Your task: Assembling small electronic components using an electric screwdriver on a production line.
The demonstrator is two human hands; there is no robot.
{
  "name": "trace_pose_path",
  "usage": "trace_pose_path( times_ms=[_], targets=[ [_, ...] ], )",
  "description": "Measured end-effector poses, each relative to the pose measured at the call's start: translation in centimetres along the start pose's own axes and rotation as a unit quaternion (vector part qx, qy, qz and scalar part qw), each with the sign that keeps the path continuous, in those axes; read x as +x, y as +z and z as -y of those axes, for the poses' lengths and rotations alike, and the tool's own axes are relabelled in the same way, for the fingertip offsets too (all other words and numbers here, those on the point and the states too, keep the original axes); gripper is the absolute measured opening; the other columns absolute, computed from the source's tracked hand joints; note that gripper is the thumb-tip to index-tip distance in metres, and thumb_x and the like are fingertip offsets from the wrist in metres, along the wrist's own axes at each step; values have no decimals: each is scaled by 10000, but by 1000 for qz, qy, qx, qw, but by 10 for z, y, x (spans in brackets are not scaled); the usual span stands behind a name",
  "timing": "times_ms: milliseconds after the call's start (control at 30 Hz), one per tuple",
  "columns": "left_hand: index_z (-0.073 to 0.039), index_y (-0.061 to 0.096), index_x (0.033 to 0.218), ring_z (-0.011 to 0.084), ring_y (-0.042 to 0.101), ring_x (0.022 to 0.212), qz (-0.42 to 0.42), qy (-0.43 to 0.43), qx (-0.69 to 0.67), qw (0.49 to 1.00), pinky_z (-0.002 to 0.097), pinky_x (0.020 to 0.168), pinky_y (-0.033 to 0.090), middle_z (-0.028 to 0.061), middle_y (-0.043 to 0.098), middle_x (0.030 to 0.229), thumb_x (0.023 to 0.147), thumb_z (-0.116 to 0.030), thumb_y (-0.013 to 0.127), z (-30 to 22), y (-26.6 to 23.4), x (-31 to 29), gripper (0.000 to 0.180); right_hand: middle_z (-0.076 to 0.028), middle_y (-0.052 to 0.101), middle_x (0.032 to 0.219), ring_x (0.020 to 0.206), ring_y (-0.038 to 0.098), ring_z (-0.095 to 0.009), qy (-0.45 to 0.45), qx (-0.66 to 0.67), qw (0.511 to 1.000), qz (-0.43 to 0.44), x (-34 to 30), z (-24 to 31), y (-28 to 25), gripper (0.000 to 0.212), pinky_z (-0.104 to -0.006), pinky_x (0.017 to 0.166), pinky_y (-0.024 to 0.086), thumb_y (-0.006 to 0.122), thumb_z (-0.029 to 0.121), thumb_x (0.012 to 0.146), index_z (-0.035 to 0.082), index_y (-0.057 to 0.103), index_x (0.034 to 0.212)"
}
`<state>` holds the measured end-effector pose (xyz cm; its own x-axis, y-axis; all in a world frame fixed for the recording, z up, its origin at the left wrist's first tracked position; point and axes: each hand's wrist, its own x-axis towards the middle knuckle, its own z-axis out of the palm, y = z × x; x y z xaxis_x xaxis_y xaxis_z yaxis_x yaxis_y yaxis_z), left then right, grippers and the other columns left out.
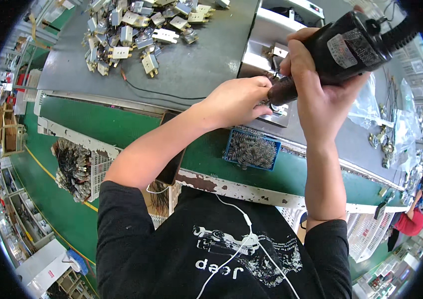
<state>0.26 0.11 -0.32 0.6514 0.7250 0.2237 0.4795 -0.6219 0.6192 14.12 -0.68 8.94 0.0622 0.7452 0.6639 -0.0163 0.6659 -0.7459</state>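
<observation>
My right hand (316,94) is wrapped round a black electric screwdriver (346,50), tilted so its nose points down and left. The nose comes right up to the fingers of my left hand (236,102), over a shiny metal fixture (258,37). My left thumb and fingers are closed round something small beside that nose; the fingers and the tool hide it. A small part with a cream face (280,50) sits on the fixture just beyond. Close below my left hand is a blue tray (228,145) full of small metal springs (253,149).
Many small cream, grey and metal parts (134,35) are heaped on the grey table (206,65) at the far left. A thin black wire (166,96) crosses it. Clear plastic bags (366,107) lie at right. A person in red (411,222) is farther right.
</observation>
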Motion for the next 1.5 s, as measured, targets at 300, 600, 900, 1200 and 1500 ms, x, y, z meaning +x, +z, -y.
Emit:
trace_pose_path(
  times_ms=[300,600,900,1200,1500],
  targets=[
    [-57,614,1090,333,641,950,-32,15,-2,999,448,815,527,116,621,1063,874,-238,694,-2,2,-7,293,-157,674,962,655,645,-153,30,15,998,46,3,15,-5,817,-287,596,557,619,-85,840,20,172,1517],
    [-130,657,1194,248,667,808,-36,-24,33,999,371,714,528,92,658,914,874,-211,713,-8,-40,-15,336,-247,636,1143,853,689,-253,-44,-71,996,-32,37,-8,-62,697,-346,757,576,687,74,922,38,267,1477],
    [-156,687,1187,253,665,816,16,-47,3,999,359,714,528,70,672,955,852,-192,718,-34,-40,-37,338,-141,619,933,864,614,-284,28,-389,890,237,-73,-27,-67,317,-366,756,488,608,-10,903,32,635,1216],
    [-163,682,1157,268,665,841,33,-39,26,998,384,732,535,56,672,958,871,-236,699,-51,-37,-41,295,-117,637,910,825,636,-263,38,-378,886,267,-66,-37,-70,132,-365,739,504,672,46,896,0,663,1019],
    [-113,678,1186,215,633,722,-24,-46,40,998,344,686,506,87,675,928,857,-132,709,-23,-53,-44,332,-117,726,935,844,710,-206,144,-287,900,294,-76,-2,-83,200,-301,775,544,705,-56,837,4,685,1026]
  ],
)
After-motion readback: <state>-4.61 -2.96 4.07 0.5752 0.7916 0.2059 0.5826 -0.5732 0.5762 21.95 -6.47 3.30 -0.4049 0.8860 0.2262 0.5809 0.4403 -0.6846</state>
